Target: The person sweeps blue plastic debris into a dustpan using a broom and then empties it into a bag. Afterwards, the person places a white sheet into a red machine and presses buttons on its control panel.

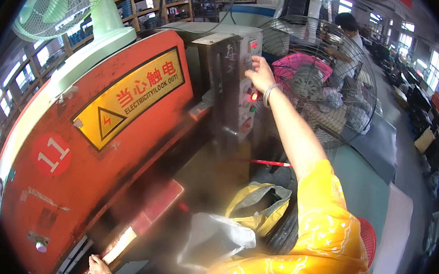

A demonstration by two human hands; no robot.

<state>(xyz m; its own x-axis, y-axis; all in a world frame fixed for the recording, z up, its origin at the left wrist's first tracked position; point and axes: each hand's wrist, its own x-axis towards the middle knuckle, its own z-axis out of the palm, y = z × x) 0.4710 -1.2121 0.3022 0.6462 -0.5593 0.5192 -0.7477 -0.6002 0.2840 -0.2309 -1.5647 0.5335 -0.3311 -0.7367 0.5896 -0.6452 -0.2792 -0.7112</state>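
At the upright control panel (247,101) of a large orange machine (37,195), my right hand (261,75) reaches out with bent fingers at a control. The control under the fingertips is hidden. Below the hand a red lamp (254,96) glows, among several knobs and buttons. A bracelet circles the right wrist. At the lower left my left hand (99,267) has its fingers curled over a pale bar (120,244) along the machine's front. Further along lies a red block (158,206), partly blurred.
A caged floor fan (310,82) stands right of the panel, a pink basket (306,66) behind it. A pale green fan (95,21) sits on the machine. Below are a yellow-grey bag (258,208) and a white sheet (212,238). Another person (348,36) is farther back.
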